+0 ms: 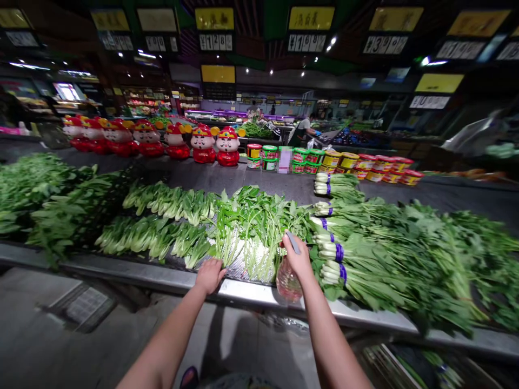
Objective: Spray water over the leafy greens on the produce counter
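My right hand (298, 257) is closed round the top of a clear spray bottle (288, 281), its grey trigger pointing at the loose leafy greens (259, 227) in the middle of the display. My left hand (209, 274) rests on the metal front edge (239, 289) of the vegetable stand, fingers curled down near the stalks, holding nothing that I can see. Bunches of greens tied with purple bands (336, 251) lie just right of the bottle.
Rows of bok choy (162, 221) and darker leaves (44, 200) fill the left of the stand. Red figurine jars (203, 145) and coloured tubs (344, 160) line the back. A person (302, 129) works at a far counter. Grey floor lies below.
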A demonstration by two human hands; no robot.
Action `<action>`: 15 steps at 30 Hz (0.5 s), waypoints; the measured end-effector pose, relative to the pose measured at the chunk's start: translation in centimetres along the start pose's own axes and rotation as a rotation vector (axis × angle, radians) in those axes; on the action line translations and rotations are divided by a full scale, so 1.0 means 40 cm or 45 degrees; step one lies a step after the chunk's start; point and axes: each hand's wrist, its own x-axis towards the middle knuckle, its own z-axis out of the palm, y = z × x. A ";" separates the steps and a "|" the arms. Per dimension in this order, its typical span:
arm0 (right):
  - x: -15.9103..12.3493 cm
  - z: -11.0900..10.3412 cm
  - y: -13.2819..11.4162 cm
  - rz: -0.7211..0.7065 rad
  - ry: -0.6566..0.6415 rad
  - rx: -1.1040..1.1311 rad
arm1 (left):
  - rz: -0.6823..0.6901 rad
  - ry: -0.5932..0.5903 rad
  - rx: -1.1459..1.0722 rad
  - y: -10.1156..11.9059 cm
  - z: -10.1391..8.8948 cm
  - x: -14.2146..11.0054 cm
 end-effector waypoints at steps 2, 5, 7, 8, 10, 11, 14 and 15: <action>0.009 0.022 0.000 0.008 -0.023 -0.003 | -0.053 -0.013 0.017 -0.041 -0.004 -0.003; 0.019 0.051 0.006 0.071 -0.059 0.015 | -0.120 -0.047 0.031 -0.094 -0.006 -0.011; 0.022 0.066 0.006 0.096 -0.070 0.012 | -0.157 -0.074 0.032 -0.124 -0.005 -0.017; 0.023 0.071 0.002 0.090 -0.073 0.002 | -0.173 -0.087 0.031 -0.138 -0.004 -0.019; 0.022 0.080 -0.012 0.064 -0.077 -0.015 | -0.203 -0.108 0.027 -0.162 -0.001 -0.023; 0.022 0.083 -0.023 0.053 -0.082 -0.013 | -0.218 -0.117 0.024 -0.173 0.001 -0.025; 0.023 0.097 -0.062 0.038 -0.103 0.022 | -0.245 -0.146 0.008 -0.196 0.008 -0.028; 0.024 0.103 -0.075 0.031 -0.108 0.037 | -0.247 -0.158 -0.001 -0.201 0.010 -0.029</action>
